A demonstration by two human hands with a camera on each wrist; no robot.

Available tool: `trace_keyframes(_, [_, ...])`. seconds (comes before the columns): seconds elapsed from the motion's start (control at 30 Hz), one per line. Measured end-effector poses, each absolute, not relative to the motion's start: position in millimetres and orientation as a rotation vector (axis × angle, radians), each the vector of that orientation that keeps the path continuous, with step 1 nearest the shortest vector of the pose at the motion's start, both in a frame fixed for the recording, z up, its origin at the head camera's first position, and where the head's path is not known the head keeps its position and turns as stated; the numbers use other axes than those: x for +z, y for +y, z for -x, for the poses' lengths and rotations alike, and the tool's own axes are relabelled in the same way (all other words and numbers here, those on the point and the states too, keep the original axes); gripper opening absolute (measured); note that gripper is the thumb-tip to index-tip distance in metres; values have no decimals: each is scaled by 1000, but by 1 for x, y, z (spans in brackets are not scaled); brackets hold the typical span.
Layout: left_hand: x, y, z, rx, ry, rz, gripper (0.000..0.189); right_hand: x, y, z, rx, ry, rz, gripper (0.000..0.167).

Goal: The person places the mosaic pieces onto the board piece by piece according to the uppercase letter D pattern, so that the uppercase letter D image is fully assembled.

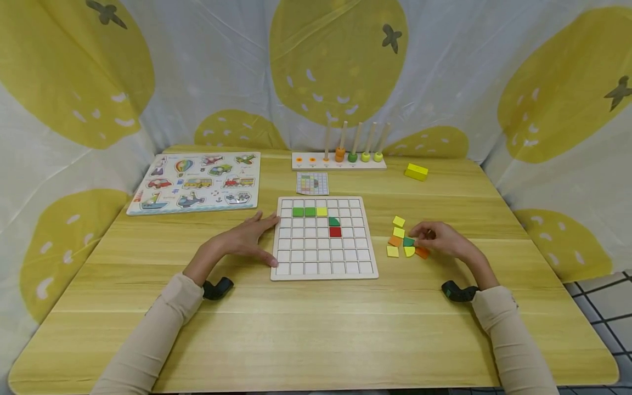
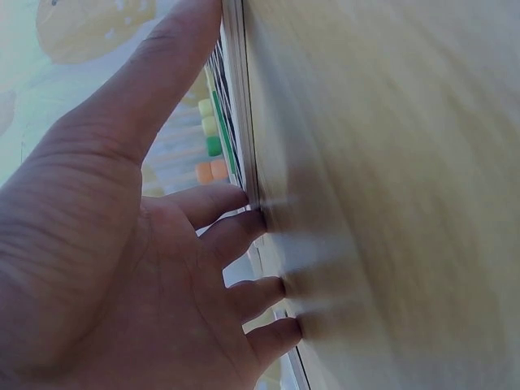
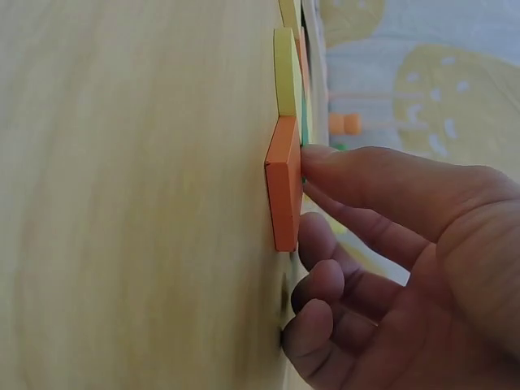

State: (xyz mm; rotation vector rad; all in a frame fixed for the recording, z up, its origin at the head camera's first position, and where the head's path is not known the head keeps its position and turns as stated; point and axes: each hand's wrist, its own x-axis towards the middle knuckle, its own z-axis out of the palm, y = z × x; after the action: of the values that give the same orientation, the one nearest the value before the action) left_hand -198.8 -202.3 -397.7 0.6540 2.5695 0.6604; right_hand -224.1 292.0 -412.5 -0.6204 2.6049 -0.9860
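A white grid board (image 1: 304, 243) lies mid-table with two green squares (image 1: 303, 212), a yellow square (image 1: 322, 212), a green rounded tile (image 1: 334, 221) and a red square (image 1: 335, 232) in its cells. My left hand (image 1: 245, 237) touches the board's left edge, thumb near the front corner, fingers spread toward the back. To the right of the board is a small group of yellow, orange and green tiles. There my right hand (image 1: 441, 240) pinches a green tile (image 1: 408, 241) between thumb and index finger, other fingers curled. Under the thumb lies an orange tile (image 3: 284, 191).
A pattern card (image 1: 312, 184) sits just behind the board. Farther back stands a peg rack (image 1: 316, 161) with orange and green beads. A vehicle picture puzzle (image 1: 197, 186) lies at the back left, a yellow block (image 1: 416, 171) at the back right.
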Motion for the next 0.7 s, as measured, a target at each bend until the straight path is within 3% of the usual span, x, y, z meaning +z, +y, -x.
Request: trace_keyframes(0.7, [-399,-203,199,657,2559,-633,115,-416,284,223,-999,2619,655,16])
